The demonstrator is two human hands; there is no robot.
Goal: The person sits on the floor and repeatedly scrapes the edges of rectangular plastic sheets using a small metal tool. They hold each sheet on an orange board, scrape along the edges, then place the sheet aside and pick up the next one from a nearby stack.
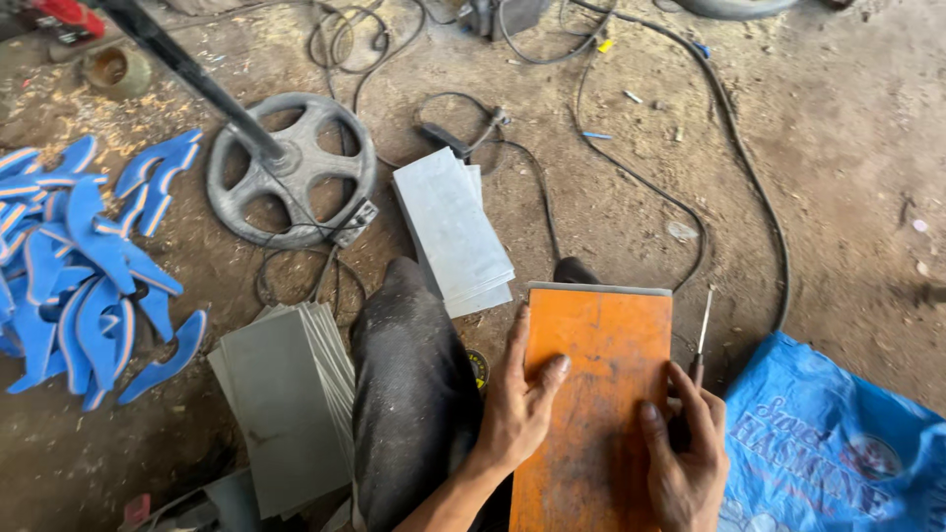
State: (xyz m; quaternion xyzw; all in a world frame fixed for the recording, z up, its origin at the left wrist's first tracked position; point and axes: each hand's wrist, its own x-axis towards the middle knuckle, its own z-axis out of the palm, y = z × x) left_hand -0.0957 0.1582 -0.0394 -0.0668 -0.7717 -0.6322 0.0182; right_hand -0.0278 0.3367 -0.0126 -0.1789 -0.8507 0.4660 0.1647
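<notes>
An orange rectangular plate (601, 374) lies lengthwise in front of me, resting on a thin grey sheet whose edge shows at its far end. My left hand (520, 394) presses flat on the plate's left side, thumb on the orange face. My right hand (685, 448) rests on the plate's right edge and grips a thin scriber-like tool (702, 335) that points away from me. My dark-trousered knee (414, 384) sits just left of the plate.
A stack of pale grey sheets (453, 232) lies beyond the knee, a darker grey stack (291, 394) to its left. Blue curved cut-outs (84, 266) pile at the far left. A metal wheel base (291, 167), cables (729, 167) and a blue sack (838, 443) lie on the dirt floor.
</notes>
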